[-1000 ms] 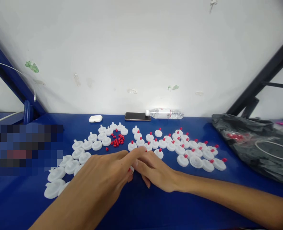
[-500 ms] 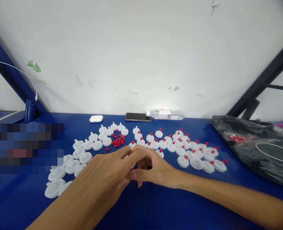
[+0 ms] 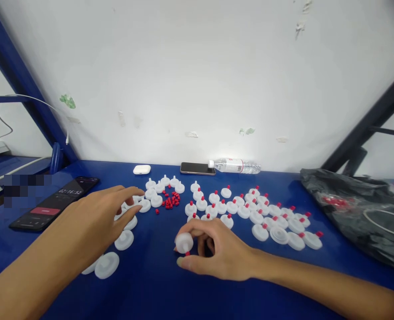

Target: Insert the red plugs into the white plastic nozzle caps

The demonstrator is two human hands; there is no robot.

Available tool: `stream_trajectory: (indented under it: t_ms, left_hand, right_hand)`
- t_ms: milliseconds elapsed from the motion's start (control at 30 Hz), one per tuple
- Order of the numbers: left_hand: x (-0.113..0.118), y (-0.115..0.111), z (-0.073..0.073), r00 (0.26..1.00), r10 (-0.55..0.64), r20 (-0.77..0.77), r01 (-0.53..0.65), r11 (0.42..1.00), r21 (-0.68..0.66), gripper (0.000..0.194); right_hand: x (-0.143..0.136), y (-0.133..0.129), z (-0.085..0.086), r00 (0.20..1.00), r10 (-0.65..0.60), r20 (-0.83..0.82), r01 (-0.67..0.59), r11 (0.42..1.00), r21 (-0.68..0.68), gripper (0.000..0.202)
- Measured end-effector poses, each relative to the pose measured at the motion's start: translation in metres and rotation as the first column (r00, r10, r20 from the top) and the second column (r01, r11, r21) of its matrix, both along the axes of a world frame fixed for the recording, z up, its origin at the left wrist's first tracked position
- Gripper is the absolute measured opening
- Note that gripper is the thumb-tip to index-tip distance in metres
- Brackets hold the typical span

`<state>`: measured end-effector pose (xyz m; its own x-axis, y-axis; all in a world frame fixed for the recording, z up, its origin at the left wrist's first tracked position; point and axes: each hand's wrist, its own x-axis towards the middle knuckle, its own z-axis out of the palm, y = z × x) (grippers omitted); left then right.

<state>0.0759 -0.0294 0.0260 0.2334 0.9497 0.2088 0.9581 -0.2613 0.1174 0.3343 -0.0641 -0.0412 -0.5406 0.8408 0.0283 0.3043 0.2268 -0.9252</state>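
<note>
My right hand [image 3: 213, 249] pinches a white round plastic piece with a short spout [image 3: 184, 243] between thumb and fingers, above the blue table. A small red cap [image 3: 187, 254] shows at the spout, beside my thumb. My left hand [image 3: 113, 206] reaches over the white pieces without caps [image 3: 124, 240] on the left, its thumb and fingers apart; it partly hides several of them. A loose pile of small red caps [image 3: 171, 201] lies between the two groups. Right of it stand several white pieces with red caps on their spouts [image 3: 243, 210].
At the back lie a white earbud case [image 3: 142, 170], a dark phone [image 3: 197, 168] and a clear water bottle [image 3: 235, 166]. Another phone [image 3: 55, 202], its screen lit, rests at the left. A black plastic bag [image 3: 357, 213] covers the right side.
My hands have come apart. The left has moved left to the uncapped pieces, while the right holds a white piece with a red cap. The view has shifted slightly left.
</note>
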Motion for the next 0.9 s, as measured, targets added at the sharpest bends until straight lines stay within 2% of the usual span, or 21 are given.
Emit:
stream_trajectory:
  t_ms: [100,267,333,500,567,633,733,833,900]
  left_hand:
    - [-0.009,0.005,-0.004,1.0,0.025,0.007,-0.024,0.997,-0.067,0.039]
    - [-0.021,0.011,-0.009,0.997,0.025,0.078,-0.011,0.984,-0.177,0.044]
    - [-0.023,0.011,-0.01,0.997,0.025,0.075,-0.01,0.981,-0.195,0.044]
    - [-0.027,0.01,-0.013,0.999,-0.003,0.047,0.011,0.985,-0.173,0.04]
    - [-0.028,0.009,-0.013,0.999,-0.021,0.044,0.028,0.986,-0.167,0.039]
    - [-0.029,0.008,-0.013,0.999,-0.022,0.042,0.028,0.986,-0.166,0.038]
    - [-0.027,0.004,-0.009,0.999,-0.006,0.05,0.012,0.993,-0.12,0.038]
    - [-0.022,0.003,-0.004,0.999,-0.03,0.029,0.031,0.998,-0.061,0.039]
    - [-0.015,0.004,-0.003,0.998,-0.057,-0.008,0.057,0.997,-0.043,0.04]
  right_hand:
    - [-0.003,-0.003,0.001,0.991,-0.006,0.135,-0.023,0.977,0.213,0.026]
    - [-0.007,-0.005,-0.006,0.961,-0.097,0.258,-0.039,0.879,0.475,0.029]
    - [-0.008,-0.005,-0.01,0.961,-0.135,0.241,-0.01,0.855,0.518,0.027]
    - [-0.009,-0.004,-0.019,0.954,-0.241,0.18,0.111,0.839,0.533,0.023]
    - [-0.008,-0.005,-0.019,0.944,-0.28,0.177,0.128,0.801,0.585,0.023]
    - [-0.006,-0.007,-0.014,0.933,-0.324,0.155,0.146,0.735,0.663,0.02]
    - [-0.005,-0.003,0.004,0.888,-0.429,0.168,0.181,0.661,0.728,0.018]
    - [-0.009,0.014,0.029,0.773,-0.554,0.31,0.153,0.637,0.755,0.023]
    - [-0.014,0.033,0.043,0.71,-0.582,0.397,0.088,0.631,0.771,0.025]
